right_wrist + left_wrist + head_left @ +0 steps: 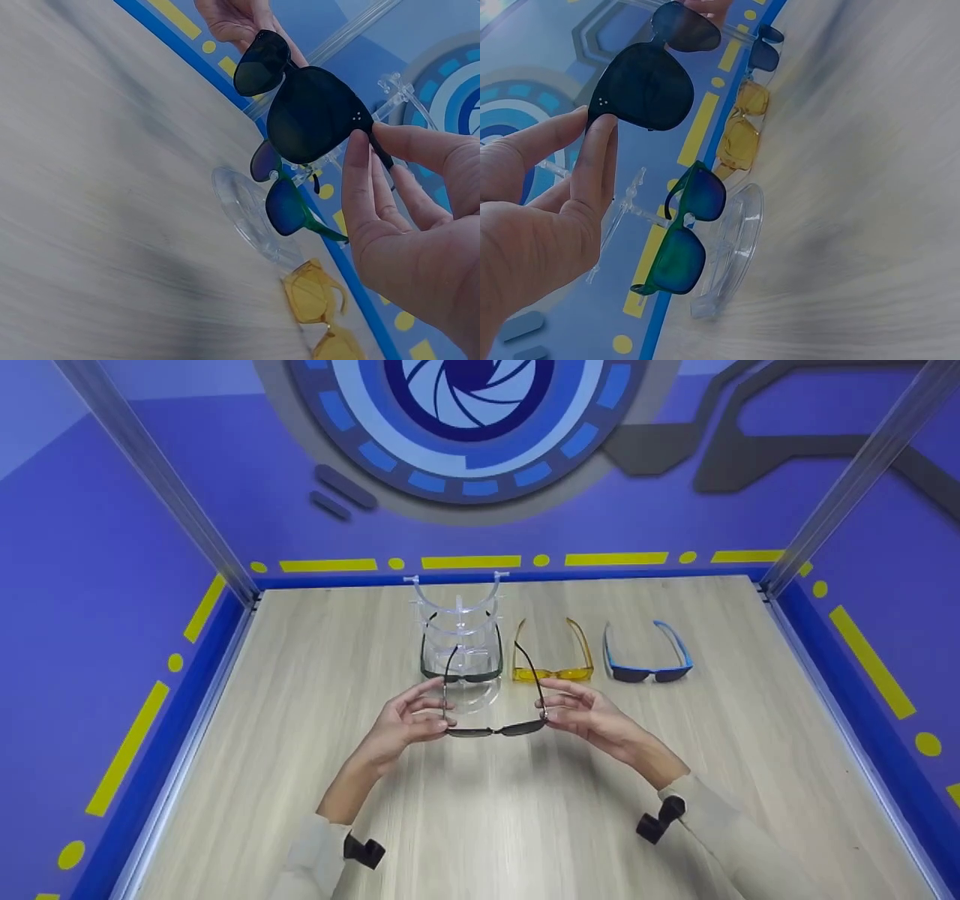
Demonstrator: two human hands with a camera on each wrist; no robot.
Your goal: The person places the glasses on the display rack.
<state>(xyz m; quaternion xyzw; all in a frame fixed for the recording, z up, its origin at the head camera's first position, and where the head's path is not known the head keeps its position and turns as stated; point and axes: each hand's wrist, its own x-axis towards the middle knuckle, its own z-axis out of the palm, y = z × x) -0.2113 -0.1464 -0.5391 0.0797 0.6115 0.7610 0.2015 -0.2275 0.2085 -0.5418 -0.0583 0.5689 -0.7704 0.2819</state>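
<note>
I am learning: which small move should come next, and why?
Perhaps raise the black sunglasses toward the clear stand, whose upper part looks free: the left hand and right hand hold them by both sides; green sunglasses sit lower on that stand.

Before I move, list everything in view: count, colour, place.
Table: one, pale wood-grain, across mid-view
Display stand: one, clear, towards the table's back
Green sunglasses: one, green frame, blue-green lenses, on the stand
Yellow glasses: one, yellow, right of the stand
Blue sunglasses: one, blue frame, dark lenses, right of the yellow pair
Black sunglasses: one, black, held up before the stand
Walls: three, blue with yellow marks, back and sides
Posts: two, grey, back corners
Devices: two, black, one at each cuff
Sleeves: two, pale, both forearms
Left grip: one, bare, pinching the black sunglasses' left end
Right grip: one, bare, pinching their right end
</note>
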